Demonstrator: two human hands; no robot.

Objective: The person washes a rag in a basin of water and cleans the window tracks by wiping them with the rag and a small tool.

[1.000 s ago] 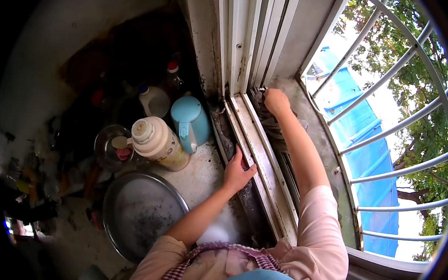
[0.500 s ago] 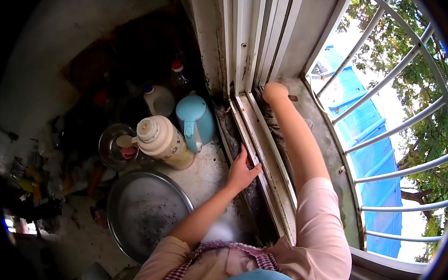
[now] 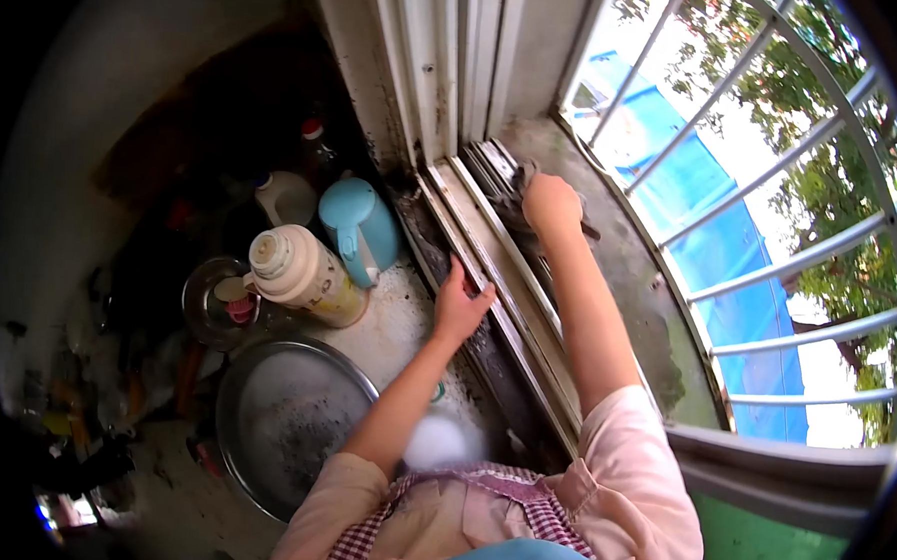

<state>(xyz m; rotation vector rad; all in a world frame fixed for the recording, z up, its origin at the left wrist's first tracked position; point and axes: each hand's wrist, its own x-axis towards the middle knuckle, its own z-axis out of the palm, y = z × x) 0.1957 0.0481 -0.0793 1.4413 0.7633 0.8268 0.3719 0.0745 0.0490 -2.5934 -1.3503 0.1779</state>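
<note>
My right hand [image 3: 554, 205] is closed around a dark, dirty rag [image 3: 525, 175], parts of which stick out on either side of the fist. It is at the outer side of the window track [image 3: 501, 227], near the track's far end. My left hand [image 3: 460, 306] rests at the inner edge of the track, thumb and forefinger spread apart. Its other fingers are partly hidden. Dark grime lies along the sill [image 3: 435, 241] beside it.
Left of the track stand a blue kettle [image 3: 356, 221], a cream thermos [image 3: 304, 269], a white jug [image 3: 287, 198] and a red-capped bottle [image 3: 316, 144]. A large metal basin [image 3: 225, 410] holds cloudy water. White window bars [image 3: 713, 181] curve along the right.
My right hand has moved nearer along the outer sill with the rag, which now shows more. My left hand stays at the track edge. The whole view has shifted and turned slightly.
</note>
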